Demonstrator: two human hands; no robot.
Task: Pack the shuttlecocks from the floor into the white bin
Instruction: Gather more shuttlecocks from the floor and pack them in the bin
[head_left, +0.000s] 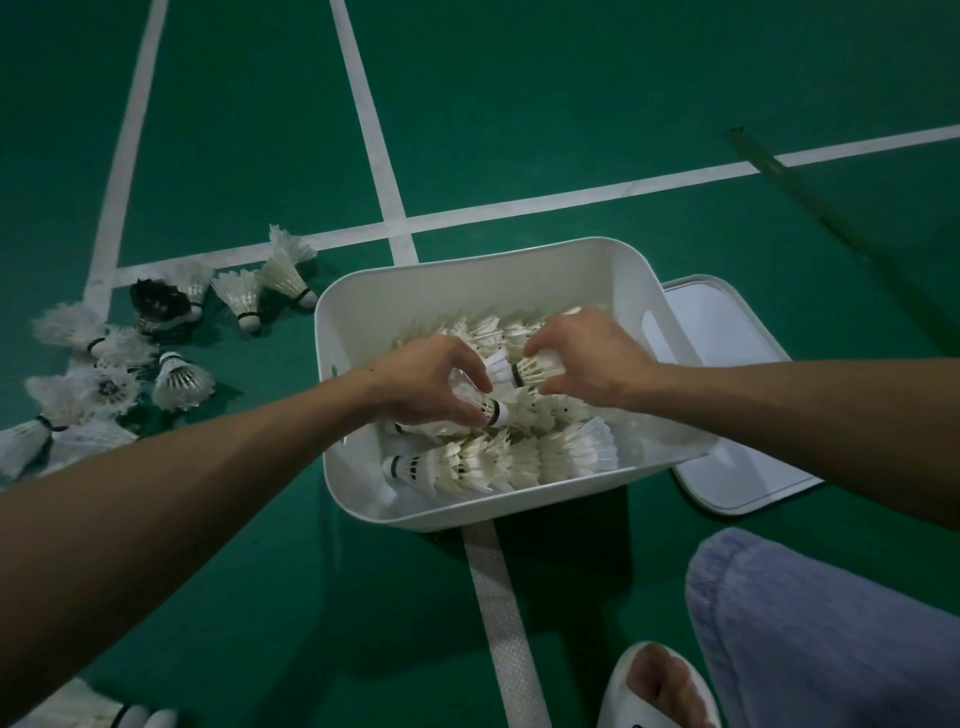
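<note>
The white bin (467, 270) stands on the green court floor, holding rows of white feather shuttlecocks (519, 460) lying on their sides. Both my hands are inside it. My left hand (431, 376) grips a shuttlecock (493, 410) by its skirt, cork end pointing right. My right hand (587, 358) holds another shuttlecock (535, 370), its black-banded cork pointing left toward the first one. Several loose shuttlecocks (182, 382) lie scattered on the floor left of the bin, one of them dark (156, 304).
The bin's white lid (727, 332) lies flat on the floor, partly under the bin's right side. My knee in light trousers (831, 634) and a foot in a white slipper (660, 686) are at lower right. White court lines cross the floor. Two more shuttlecocks (93, 709) lie at the bottom left.
</note>
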